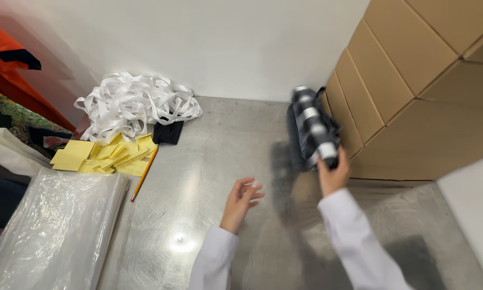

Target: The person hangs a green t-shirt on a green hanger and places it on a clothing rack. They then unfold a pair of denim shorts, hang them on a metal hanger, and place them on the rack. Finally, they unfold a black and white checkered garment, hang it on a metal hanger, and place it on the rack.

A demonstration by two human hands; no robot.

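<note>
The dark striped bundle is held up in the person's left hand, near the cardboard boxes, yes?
Not quite. The head view shows the right hand holding the dark striped bundle near the cardboard boxes. The left hand is empty, open over the metal table.

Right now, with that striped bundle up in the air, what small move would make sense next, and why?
Probably lower the dark folded cloth with white stripes onto the bare metal table. The right hand grips it aloft beside the stacked brown cardboard boxes, while the left hand hovers open and empty.
</note>
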